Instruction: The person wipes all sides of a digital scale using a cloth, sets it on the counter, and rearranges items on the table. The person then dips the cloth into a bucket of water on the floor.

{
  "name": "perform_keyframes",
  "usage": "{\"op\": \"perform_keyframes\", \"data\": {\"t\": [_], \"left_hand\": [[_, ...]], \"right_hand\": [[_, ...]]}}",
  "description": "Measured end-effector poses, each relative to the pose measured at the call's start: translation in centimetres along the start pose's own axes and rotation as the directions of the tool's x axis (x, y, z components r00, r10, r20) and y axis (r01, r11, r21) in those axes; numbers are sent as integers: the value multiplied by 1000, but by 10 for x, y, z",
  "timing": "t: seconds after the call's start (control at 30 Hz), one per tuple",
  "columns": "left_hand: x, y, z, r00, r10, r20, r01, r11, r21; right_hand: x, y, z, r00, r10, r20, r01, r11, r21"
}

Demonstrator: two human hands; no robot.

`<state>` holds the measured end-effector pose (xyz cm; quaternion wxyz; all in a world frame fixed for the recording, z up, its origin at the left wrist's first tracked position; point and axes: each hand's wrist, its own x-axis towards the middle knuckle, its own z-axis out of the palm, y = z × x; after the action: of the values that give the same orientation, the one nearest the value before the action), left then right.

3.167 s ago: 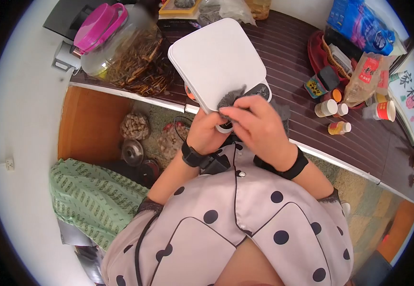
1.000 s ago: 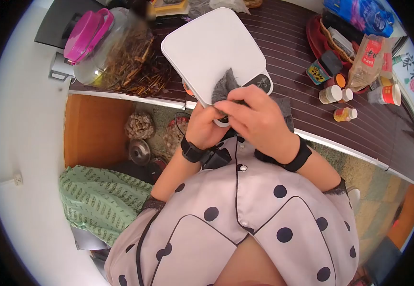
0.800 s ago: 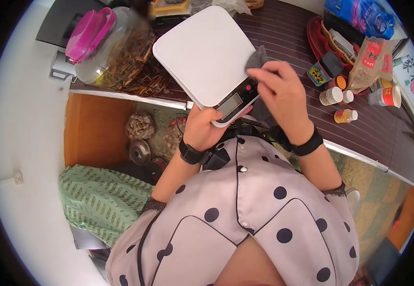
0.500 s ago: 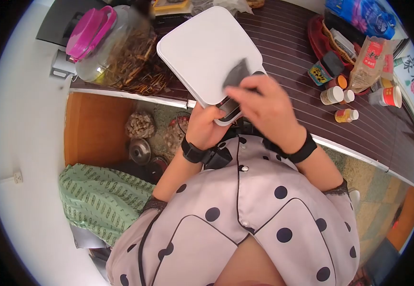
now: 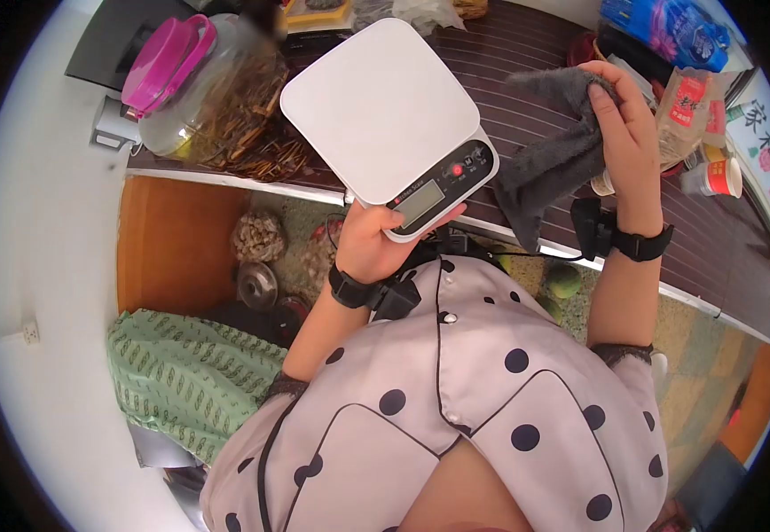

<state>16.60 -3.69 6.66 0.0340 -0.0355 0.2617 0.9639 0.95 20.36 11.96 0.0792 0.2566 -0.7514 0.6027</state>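
A white kitchen scale with a black button panel and a small display is tilted over the front edge of the dark table. My left hand grips its near corner, thumb on top beside the display and fingers underneath. Off to the right, my right hand is closed on a dark grey cloth, pinched between thumb and fingers. The cloth hangs loosely over the tabletop and its front edge, apart from the scale.
At the left of the striped table stands a big clear jar with a pink lid and dried brown pieces inside. A paper cup, a clear packet and a blue package are at the right. Green cloth hangs at lower left.
My right hand has moved right with the grey cloth, away from the scale, and the cloth now hangs unfolded. The scale's button panel and display have come into view. My left hand keeps its hold.
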Motion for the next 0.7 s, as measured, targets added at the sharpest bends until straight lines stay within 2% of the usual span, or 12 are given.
{"op": "perform_keyframes", "data": {"t": [0.03,0.1,0.13,0.17,0.23,0.27,0.33,0.37,0.43,0.7], "left_hand": [[0,-1,0,1000,-11,2,11,1000,6],[1,-3,-1,1000,-26,7,26,1000,11],[1,-4,-3,999,-33,20,33,999,25],[1,-5,-3,999,-41,31,39,998,40],[1,-8,-5,996,-65,61,61,996,60],[0,-9,-5,992,-87,86,81,994,77],[-1,-13,1,994,-83,74,76,993,95],[-2,-13,3,995,-78,59,71,991,110],[-1,-12,0,994,-64,87,54,992,113],[-4,-11,-1,999,-8,51,0,987,160]], "right_hand": [[1,-4,-3,1000,0,-5,0,1000,-4],[2,-14,-5,962,0,273,-48,984,169],[4,-17,-3,938,-19,345,-29,991,134],[5,-19,3,940,-20,340,-27,991,132],[8,-16,23,884,-203,422,236,971,-28],[7,-14,34,884,-204,420,238,971,-28],[5,-10,53,884,-404,236,462,832,-307],[3,-12,59,882,-408,236,466,831,-304],[-6,-18,66,945,-312,103,327,865,-380],[-31,-17,71,906,-375,196,423,828,-368]]}}
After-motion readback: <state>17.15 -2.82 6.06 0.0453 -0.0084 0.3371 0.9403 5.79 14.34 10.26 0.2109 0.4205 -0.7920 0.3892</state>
